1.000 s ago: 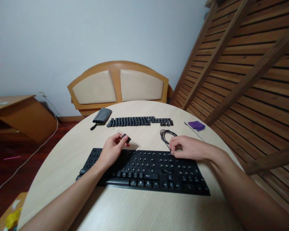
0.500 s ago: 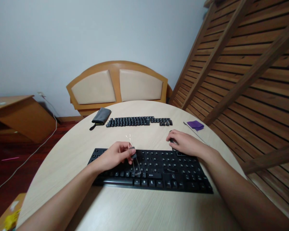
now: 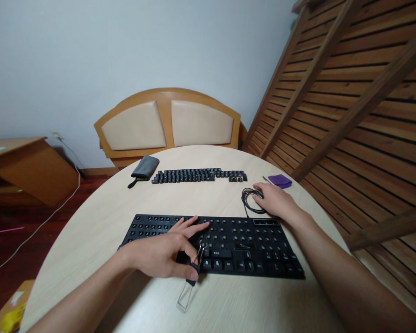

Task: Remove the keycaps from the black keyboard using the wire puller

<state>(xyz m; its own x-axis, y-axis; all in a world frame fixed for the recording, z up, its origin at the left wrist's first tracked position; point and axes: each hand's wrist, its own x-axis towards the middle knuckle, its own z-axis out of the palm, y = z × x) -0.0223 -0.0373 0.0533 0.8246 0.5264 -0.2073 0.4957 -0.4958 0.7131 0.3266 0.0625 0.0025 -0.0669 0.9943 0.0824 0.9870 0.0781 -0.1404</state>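
Note:
A black keyboard [image 3: 263, 266] lies across the table in front of me; many of its keycaps are off, while the lower rows still carry some. My left hand [image 3: 171, 252] is over its left half, thumb and forefinger closed on a keycap puller [image 3: 191, 280] with a dark grip and wire loops at both ends. One loop's end meets the keys beside the Shift key; the other sticks out past the front edge. The remaining left fingers spread over the bare switches. My right hand [image 3: 273, 199] is at the coiled black cable [image 3: 246, 200], fingers extended over the coil's right side.
Rows of loose black keycaps [image 3: 187, 175] stand at the back of the round table [image 3: 208, 199]. Left of them is a grey pouch [image 3: 147, 167] with a strap. A purple cloth [image 3: 280, 181] lies beyond my right hand. Wooden slats [image 3: 350, 115] lean close on the right.
My left hand has come down and turned, bringing the puller's other end onto the lower keys. My right hand has shifted slightly right, uncovering much of the cable coil.

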